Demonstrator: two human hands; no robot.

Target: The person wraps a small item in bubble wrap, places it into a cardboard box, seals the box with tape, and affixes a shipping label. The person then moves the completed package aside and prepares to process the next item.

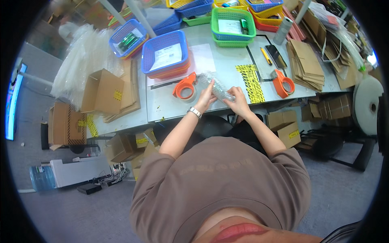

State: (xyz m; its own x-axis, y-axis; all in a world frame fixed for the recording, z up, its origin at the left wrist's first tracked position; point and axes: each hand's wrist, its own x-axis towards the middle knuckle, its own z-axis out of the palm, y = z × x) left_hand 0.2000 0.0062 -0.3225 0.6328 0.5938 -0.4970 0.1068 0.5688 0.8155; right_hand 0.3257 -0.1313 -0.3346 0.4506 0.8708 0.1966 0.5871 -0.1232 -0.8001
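A bundle rolled in clear bubble wrap (219, 85) lies slantwise between my two hands, just above the table's near edge. My left hand (207, 96), with a metal-band watch on its wrist, is closed round the bundle's left side. The fingers of my right hand (238, 103) grip its lower right end. What the wrap holds inside I cannot make out. An orange tape dispenser (185, 88) stands close to the left of my left hand. A second orange tape dispenser (283, 84) is farther off to the right.
Blue basket (165, 54) with paper and green basket (233, 26) stand at the back. A yellow cutter (266, 56) and phone (276, 56) lie right, beside flat cardboard (306, 67). Left are an open carton (103, 92) and bubble-wrap sheeting (83, 62). Yellow-black tape (250, 84) marks the tabletop.
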